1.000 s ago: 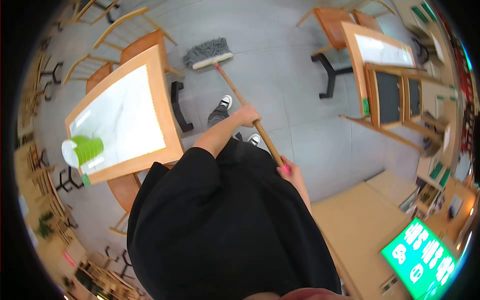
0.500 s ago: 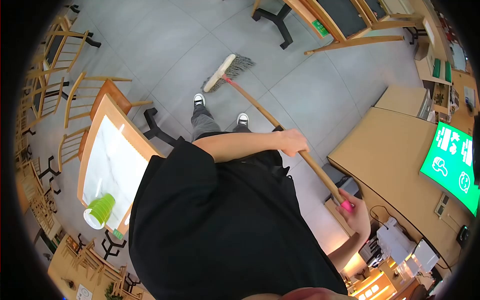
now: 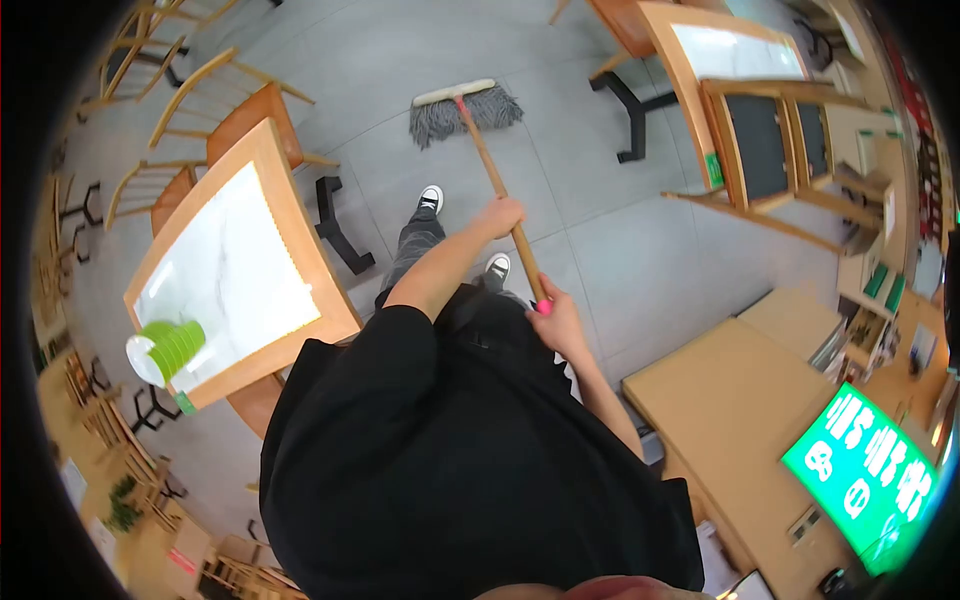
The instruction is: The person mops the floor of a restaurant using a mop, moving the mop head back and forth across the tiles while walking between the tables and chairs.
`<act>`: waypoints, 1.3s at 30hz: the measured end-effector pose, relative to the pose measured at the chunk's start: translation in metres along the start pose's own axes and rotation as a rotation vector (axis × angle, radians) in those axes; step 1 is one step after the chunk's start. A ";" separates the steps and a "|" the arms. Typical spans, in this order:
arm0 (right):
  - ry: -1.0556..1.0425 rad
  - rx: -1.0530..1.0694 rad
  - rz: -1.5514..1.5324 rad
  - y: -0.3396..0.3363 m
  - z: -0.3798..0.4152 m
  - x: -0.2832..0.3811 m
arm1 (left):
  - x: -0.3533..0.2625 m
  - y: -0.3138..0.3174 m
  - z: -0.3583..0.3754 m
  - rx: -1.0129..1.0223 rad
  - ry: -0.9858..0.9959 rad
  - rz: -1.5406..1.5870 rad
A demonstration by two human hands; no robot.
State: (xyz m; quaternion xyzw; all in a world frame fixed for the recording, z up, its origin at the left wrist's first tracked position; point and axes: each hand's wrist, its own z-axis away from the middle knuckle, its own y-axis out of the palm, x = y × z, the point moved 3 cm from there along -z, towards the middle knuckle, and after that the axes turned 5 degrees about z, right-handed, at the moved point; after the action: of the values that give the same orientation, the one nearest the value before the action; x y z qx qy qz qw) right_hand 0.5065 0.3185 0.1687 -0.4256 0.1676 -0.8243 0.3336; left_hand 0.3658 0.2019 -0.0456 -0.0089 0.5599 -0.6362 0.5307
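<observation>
The person's left hand (image 3: 502, 215) wraps its fingers closed around the wooden mop handle (image 3: 497, 185) partway down, while the right hand (image 3: 556, 318) grips the pink-capped top end, fingers closed too. Ahead of the left fingers the handle runs out to the grey mop head (image 3: 465, 110), which lies flat on the tiled floor (image 3: 620, 250). To the left of the fingers stands a wood-edged surface (image 3: 300, 230) carrying a stack of green cups (image 3: 170, 345); its black foot (image 3: 340, 225) lies near the mop's path. A wide sideways swing could likely catch that foot or a chair leg and jar the cups.
</observation>
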 end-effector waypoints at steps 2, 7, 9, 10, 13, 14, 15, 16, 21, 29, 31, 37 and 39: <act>0.015 0.009 0.000 0.031 -0.046 0.027 | 0.040 -0.015 0.018 -0.176 -0.098 0.161; -0.203 -0.113 0.142 0.103 -0.178 0.072 | 0.095 -0.077 0.066 -0.191 -0.321 0.216; -0.138 -0.067 0.015 0.117 -0.218 0.084 | 0.098 -0.099 0.083 -0.163 -0.354 0.088; -0.100 -0.047 -0.049 0.121 -0.236 0.087 | 0.099 -0.110 0.089 -0.149 -0.388 0.108; 0.122 0.095 -0.049 0.122 -0.277 0.065 | 0.093 -0.118 0.093 -0.112 -0.461 0.147; 0.111 0.107 -0.052 0.115 -0.278 0.057 | 0.092 -0.112 0.090 -0.109 -0.477 0.142; 0.103 0.115 -0.059 0.105 -0.274 0.052 | 0.090 -0.106 0.086 -0.105 -0.490 0.136; 0.094 0.120 -0.069 0.095 -0.270 0.044 | 0.083 -0.101 0.083 -0.083 -0.469 0.073; 0.138 0.164 -0.104 0.037 -0.215 -0.034 | 0.046 -0.049 0.051 -0.282 -0.368 0.065; 0.222 0.086 -0.027 -0.032 0.058 -0.106 | -0.087 0.016 0.029 -0.193 0.156 -0.103; 0.285 0.061 -0.049 -0.045 0.134 -0.110 | -0.127 0.045 0.025 0.096 0.270 -0.086; 0.474 -0.087 0.036 -0.076 0.284 -0.109 | -0.273 0.102 0.052 0.660 0.623 -0.075; 0.541 -0.083 0.029 -0.096 0.316 -0.108 | -0.316 0.108 0.062 0.651 0.724 -0.032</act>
State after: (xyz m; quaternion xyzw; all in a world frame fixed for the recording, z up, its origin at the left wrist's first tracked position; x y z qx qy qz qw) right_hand 0.7689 0.4652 0.3426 -0.2007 0.2904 -0.8957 0.2703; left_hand 0.6134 0.3954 0.0837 0.3707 0.4802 -0.7486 0.2674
